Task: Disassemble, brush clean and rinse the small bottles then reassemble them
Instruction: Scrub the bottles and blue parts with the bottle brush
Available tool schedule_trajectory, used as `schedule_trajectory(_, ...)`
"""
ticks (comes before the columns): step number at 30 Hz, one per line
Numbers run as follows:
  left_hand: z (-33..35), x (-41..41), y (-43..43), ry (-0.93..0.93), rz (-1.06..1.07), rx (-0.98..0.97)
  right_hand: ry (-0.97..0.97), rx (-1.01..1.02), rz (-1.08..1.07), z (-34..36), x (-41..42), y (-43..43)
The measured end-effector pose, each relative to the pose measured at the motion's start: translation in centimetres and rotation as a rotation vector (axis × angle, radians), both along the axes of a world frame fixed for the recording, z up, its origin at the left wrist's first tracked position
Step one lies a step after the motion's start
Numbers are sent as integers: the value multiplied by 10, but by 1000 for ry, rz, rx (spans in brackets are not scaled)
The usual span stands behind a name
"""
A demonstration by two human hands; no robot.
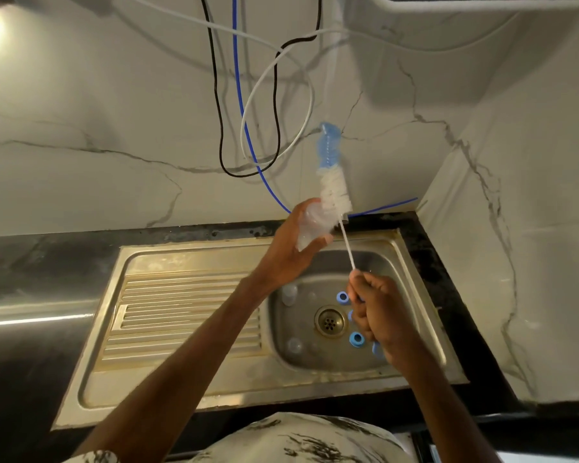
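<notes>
Wall [114, 128]: pale marble-look panels that fill the frame from 9 through 12 to 3 o'clock.
Worktop [30, 262]: dark stone around the sink, widest at 9 o'clock.
Sink [214, 389]: a steel unit set into the worktop. Its ribbed drainboard [181, 312] lies at 9 o'clock of the basin.
Lines on the wall: a black cable [216, 95], a white cable [264, 78] and a blue tube [244, 121] hang from 12 o'clock. The blue tube runs down to the back edge of the worktop.
Left grip [291, 248]: raised over the sink's back rim, at 12 o'clock of the basin, with fingers curled round the small bottle.
Right grip [378, 315]: above the basin at 3 o'clock of the drain, with fingertips pinching the lower end of the brush's wire stem.
Brush [336, 198]: nearly upright, with white bristles below and blue bristles above. Its lowest bristles overlap the bottle's upper right edge; whether they are inside the bottle cannot be told.
Small bottle [311, 225]: clear, blurred, uncapped and held in the air.
Other bottles [288, 294]: clear ones on the basin floor at 10 and 8 o'clock of the drain.
Blue caps [357, 339]: loose in the basin at 1 and 4 o'clock of the drain. More are partly hidden by the right grip.
Drain [330, 321]: a brass strainer at the basin's middle.
</notes>
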State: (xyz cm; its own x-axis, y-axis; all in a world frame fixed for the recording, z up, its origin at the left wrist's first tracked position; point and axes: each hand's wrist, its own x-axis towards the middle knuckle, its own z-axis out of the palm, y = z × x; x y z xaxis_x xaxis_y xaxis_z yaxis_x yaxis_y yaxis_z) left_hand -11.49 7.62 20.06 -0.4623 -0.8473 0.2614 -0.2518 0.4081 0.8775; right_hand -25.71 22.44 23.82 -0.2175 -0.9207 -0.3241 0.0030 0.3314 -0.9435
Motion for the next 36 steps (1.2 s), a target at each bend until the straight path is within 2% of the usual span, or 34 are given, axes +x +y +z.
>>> schedule_trajectory(2,-7,-5,11,-7,-52,17,-8,-7,-17,4,-4,-13)
schedule_trajectory(4,-13,-6,14,70,-23,80,-9,-14,-25,4,-7,-19)
schedule_trajectory(5,-15,-5,14,163,30,180,-12,-21,-33,3,-8,-19)
schedule_trajectory(7,-16,-3,10,450,139,561,-24,-30,-52,-4,-7,-14)
schedule_trajectory(9,-15,2,7,715,134,897,-30,-34,-55,-18,-3,-7)
schedule_trajectory(11,-13,9,10,860,94,1056,-26,-62,-29,-32,4,2)
schedule_trajectory(15,-10,10,14,1006,27,1129,-5,-113,-15,-39,11,12)
schedule_trajectory(18,-8,2,16,1103,101,1191,112,-149,6,-40,13,15)
schedule_trajectory(23,-6,-15,27,1167,75,1241,296,-190,-64,-48,13,-7)
schedule_trajectory(25,-1,-14,22,1183,134,1213,329,-201,-73,-49,12,-10)
schedule_trajectory(29,2,-8,-7,1203,307,1135,346,-189,65,-53,20,15)
schedule_trajectory(36,0,-30,14,1227,199,1197,362,-213,-40,-38,16,-18)
